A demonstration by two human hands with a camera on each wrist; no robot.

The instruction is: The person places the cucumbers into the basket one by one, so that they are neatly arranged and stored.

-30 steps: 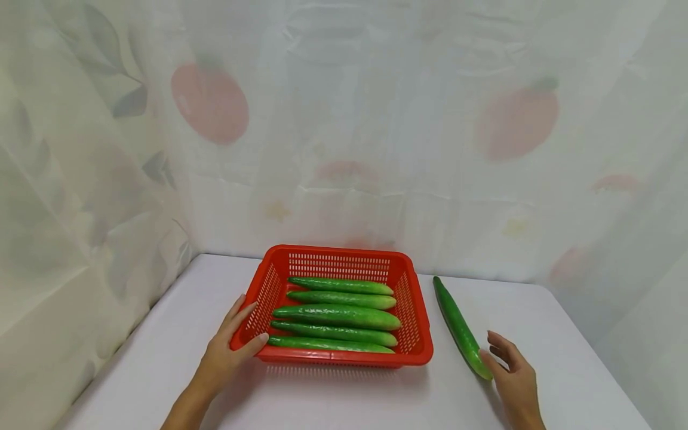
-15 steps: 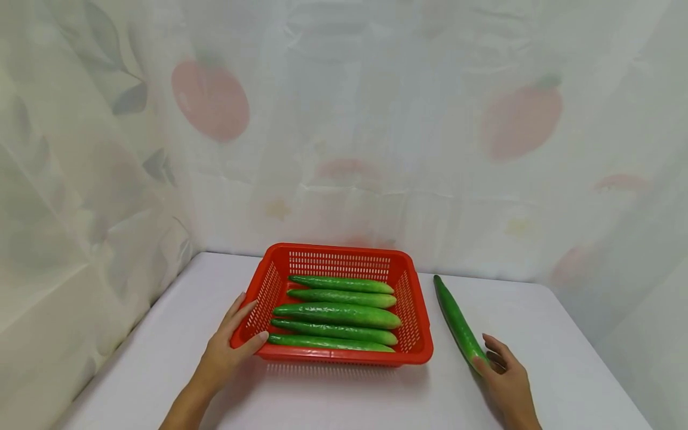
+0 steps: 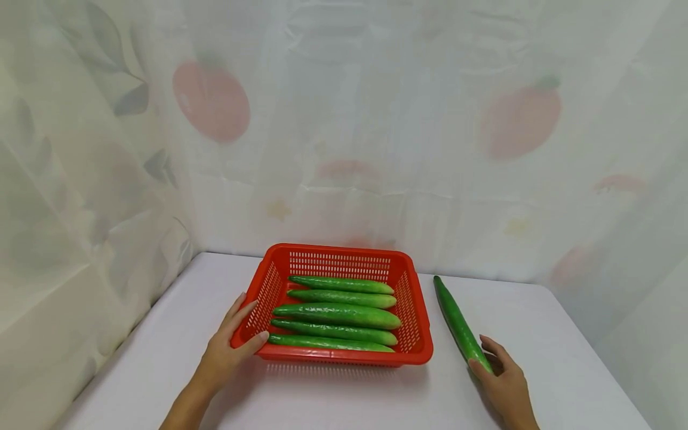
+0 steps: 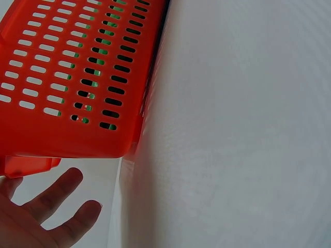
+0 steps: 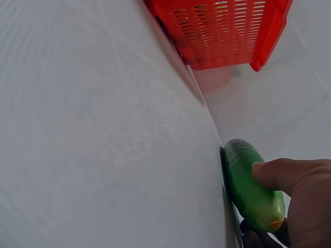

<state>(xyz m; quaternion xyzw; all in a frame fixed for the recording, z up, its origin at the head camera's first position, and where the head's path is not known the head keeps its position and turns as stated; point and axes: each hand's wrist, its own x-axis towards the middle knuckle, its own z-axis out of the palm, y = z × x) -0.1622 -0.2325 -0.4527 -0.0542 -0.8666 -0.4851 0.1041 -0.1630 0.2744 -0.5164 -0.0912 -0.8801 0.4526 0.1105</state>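
Observation:
Several green cucumbers [image 3: 337, 315] lie side by side in a red perforated basket [image 3: 332, 355]. My left hand [image 3: 228, 340] rests at the basket's near left corner, thumb by the front rim and fingers spread along the left side. In the left wrist view its fingers [image 4: 59, 194] reach out just below the rim, extended and apart. Outside the basket, to its right, one more cucumber [image 3: 455, 319] lies slanted on the white table. My right hand [image 3: 505, 379] holds its paler near end, thumb on one side and fingers round the other, partly hidden beneath in the right wrist view.
A white cloth covers the table [image 3: 333, 400]. Behind it hangs a pale curtain [image 3: 376, 221] with faded fruit prints, and another printed sheet [image 3: 97, 239] closes off the left side. The basket's right wall stands between the cucumbers inside and the single one.
My right hand has moved slightly left onto the near end of the single cucumber, its thumb and fingers closing round it. The left hand and the basket stay where they were.

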